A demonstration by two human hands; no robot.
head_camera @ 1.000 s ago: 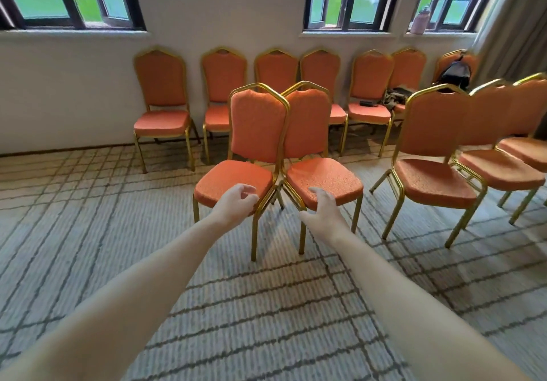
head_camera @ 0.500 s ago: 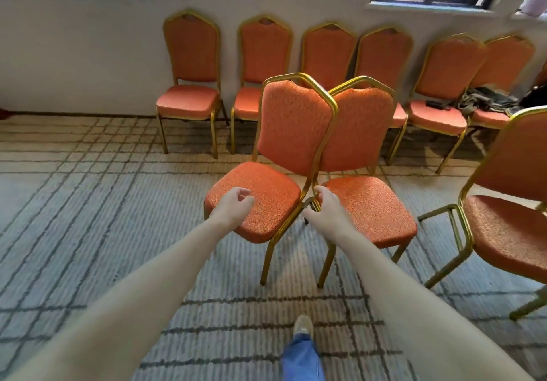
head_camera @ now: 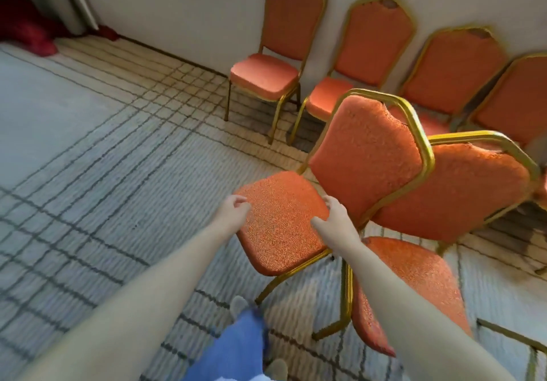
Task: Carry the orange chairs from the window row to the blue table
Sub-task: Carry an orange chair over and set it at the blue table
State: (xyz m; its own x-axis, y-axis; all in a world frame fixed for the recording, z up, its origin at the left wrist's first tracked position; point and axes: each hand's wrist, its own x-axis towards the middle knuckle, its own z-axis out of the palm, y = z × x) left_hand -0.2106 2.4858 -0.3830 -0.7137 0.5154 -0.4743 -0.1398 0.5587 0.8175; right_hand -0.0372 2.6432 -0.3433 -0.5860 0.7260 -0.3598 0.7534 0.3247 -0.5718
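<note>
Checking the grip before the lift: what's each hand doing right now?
Left hand: closed, gripping the near chair by the left edge of its seat.
Right hand: closed, gripping the same seat's right edge.

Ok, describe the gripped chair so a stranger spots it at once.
Find the white wall lined with orange gold-framed chairs. Two more are out front over the striped carpet. Only the left orange padded chair has a left hand and right hand gripping its seat.
</note>
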